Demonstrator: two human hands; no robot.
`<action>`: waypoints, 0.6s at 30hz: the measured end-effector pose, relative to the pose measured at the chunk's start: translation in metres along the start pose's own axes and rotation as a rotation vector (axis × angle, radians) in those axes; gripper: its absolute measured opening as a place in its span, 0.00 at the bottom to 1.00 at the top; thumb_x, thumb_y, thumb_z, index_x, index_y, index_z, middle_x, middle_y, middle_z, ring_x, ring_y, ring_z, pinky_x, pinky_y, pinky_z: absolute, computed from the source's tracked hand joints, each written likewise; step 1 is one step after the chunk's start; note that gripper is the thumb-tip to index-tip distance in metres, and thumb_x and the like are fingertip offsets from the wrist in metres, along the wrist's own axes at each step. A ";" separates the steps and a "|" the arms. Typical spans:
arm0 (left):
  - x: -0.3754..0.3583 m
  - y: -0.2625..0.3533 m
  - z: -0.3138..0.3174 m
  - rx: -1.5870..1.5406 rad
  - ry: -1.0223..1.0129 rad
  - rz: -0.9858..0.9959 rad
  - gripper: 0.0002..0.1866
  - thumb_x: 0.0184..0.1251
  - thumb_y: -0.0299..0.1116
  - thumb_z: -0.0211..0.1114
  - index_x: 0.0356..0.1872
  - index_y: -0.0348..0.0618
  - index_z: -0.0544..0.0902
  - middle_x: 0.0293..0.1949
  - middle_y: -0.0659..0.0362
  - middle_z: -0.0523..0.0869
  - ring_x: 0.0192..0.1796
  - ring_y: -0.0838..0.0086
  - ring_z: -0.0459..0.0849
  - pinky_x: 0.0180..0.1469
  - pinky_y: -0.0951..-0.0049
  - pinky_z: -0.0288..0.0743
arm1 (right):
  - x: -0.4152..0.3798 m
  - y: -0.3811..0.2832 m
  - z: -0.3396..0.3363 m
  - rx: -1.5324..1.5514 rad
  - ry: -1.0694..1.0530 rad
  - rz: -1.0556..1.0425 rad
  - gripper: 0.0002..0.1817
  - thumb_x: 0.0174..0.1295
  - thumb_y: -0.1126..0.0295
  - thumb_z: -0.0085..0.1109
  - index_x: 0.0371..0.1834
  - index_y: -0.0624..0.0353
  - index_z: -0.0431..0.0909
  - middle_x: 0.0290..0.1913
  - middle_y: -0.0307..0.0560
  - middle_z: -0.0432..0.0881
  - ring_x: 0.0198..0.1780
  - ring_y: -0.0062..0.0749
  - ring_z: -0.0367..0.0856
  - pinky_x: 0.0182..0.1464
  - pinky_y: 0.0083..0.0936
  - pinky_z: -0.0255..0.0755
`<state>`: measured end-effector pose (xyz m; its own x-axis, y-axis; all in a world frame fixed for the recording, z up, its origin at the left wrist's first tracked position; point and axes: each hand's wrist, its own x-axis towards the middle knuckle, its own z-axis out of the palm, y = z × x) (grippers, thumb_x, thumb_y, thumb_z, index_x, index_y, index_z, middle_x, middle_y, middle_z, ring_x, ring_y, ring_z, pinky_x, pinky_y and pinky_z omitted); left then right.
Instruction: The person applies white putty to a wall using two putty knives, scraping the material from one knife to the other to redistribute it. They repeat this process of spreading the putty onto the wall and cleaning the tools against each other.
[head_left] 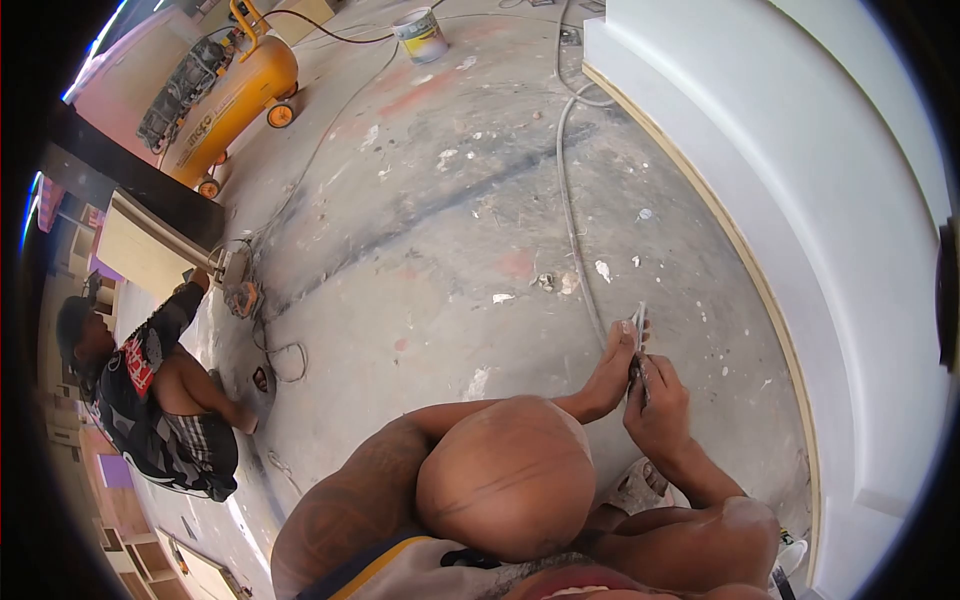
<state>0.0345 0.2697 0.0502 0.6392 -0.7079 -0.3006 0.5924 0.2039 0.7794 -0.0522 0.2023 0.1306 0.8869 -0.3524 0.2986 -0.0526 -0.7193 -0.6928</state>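
Pinching grip: left hand on thin pale strip, right hand on dark slim tool | place: near right, above floor | seemingly held close together so each hand steadies the other

a slim, pale-tipped object tilts between left hand and right hand
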 end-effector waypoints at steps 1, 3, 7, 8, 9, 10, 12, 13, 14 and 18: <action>0.001 -0.003 -0.001 -0.004 0.004 0.004 0.22 0.84 0.54 0.39 0.56 0.45 0.67 0.46 0.62 0.68 0.50 0.79 0.66 0.57 0.74 0.66 | -0.001 0.002 0.000 0.000 -0.005 -0.005 0.15 0.59 0.85 0.55 0.50 0.68 0.78 0.44 0.60 0.80 0.40 0.59 0.83 0.39 0.42 0.77; -0.003 -0.007 -0.004 0.090 -0.042 0.061 0.23 0.83 0.55 0.42 0.56 0.44 0.67 0.46 0.62 0.67 0.49 0.78 0.66 0.56 0.74 0.65 | -0.003 0.003 0.002 0.013 0.014 0.002 0.14 0.59 0.85 0.54 0.49 0.69 0.78 0.43 0.60 0.81 0.39 0.58 0.83 0.39 0.41 0.77; -0.024 0.006 0.008 0.219 -0.075 0.105 0.23 0.83 0.54 0.45 0.53 0.42 0.68 0.46 0.61 0.67 0.49 0.77 0.65 0.58 0.73 0.64 | 0.005 0.011 0.001 -0.031 0.053 0.013 0.13 0.60 0.83 0.56 0.48 0.70 0.79 0.42 0.59 0.81 0.37 0.57 0.83 0.38 0.42 0.78; -0.024 0.005 0.006 0.279 -0.083 0.089 0.24 0.83 0.54 0.45 0.55 0.40 0.68 0.46 0.60 0.66 0.49 0.76 0.66 0.59 0.72 0.63 | 0.004 0.012 0.002 -0.025 0.074 0.026 0.11 0.60 0.83 0.56 0.46 0.70 0.80 0.40 0.59 0.81 0.37 0.57 0.83 0.38 0.42 0.77; -0.023 0.004 0.004 0.338 -0.093 0.070 0.25 0.83 0.53 0.46 0.56 0.38 0.69 0.46 0.59 0.66 0.50 0.75 0.66 0.60 0.71 0.63 | 0.005 0.014 0.003 -0.021 0.096 0.042 0.10 0.61 0.83 0.55 0.44 0.69 0.81 0.38 0.59 0.81 0.36 0.57 0.83 0.37 0.42 0.77; -0.022 0.002 0.003 0.338 -0.096 0.074 0.25 0.83 0.53 0.46 0.56 0.38 0.69 0.46 0.59 0.66 0.50 0.75 0.66 0.60 0.71 0.63 | 0.007 0.015 0.001 -0.022 0.099 0.039 0.10 0.61 0.83 0.55 0.44 0.69 0.81 0.38 0.59 0.81 0.36 0.57 0.83 0.37 0.42 0.77; -0.023 -0.008 0.000 0.491 -0.105 0.138 0.27 0.83 0.52 0.45 0.64 0.35 0.67 0.50 0.56 0.69 0.55 0.72 0.68 0.65 0.68 0.61 | 0.007 0.016 -0.004 -0.035 0.084 0.131 0.07 0.63 0.81 0.55 0.41 0.68 0.81 0.34 0.59 0.81 0.36 0.57 0.83 0.37 0.43 0.75; -0.026 -0.010 -0.001 0.485 -0.122 0.110 0.27 0.83 0.52 0.45 0.64 0.35 0.67 0.50 0.56 0.69 0.55 0.72 0.68 0.65 0.68 0.61 | 0.007 0.017 -0.004 -0.045 0.085 0.162 0.07 0.63 0.81 0.55 0.41 0.68 0.81 0.34 0.59 0.81 0.36 0.57 0.83 0.37 0.43 0.75; -0.023 -0.007 -0.001 0.501 -0.116 0.186 0.28 0.84 0.51 0.45 0.68 0.36 0.65 0.53 0.55 0.70 0.59 0.71 0.68 0.68 0.67 0.60 | 0.012 0.021 -0.004 -0.076 0.092 0.149 0.06 0.64 0.80 0.55 0.41 0.68 0.81 0.34 0.59 0.81 0.35 0.58 0.82 0.37 0.43 0.75; -0.027 -0.006 0.000 0.300 -0.167 0.085 0.28 0.84 0.48 0.46 0.73 0.37 0.63 0.62 0.53 0.71 0.68 0.69 0.66 0.73 0.67 0.56 | 0.006 0.031 -0.011 -0.061 0.166 0.154 0.08 0.65 0.75 0.56 0.44 0.67 0.81 0.37 0.60 0.81 0.34 0.58 0.82 0.37 0.43 0.77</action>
<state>0.0133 0.2876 0.0536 0.5765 -0.8026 -0.1532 0.3544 0.0766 0.9319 -0.0530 0.1712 0.1177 0.7791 -0.5504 0.3000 -0.2134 -0.6829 -0.6987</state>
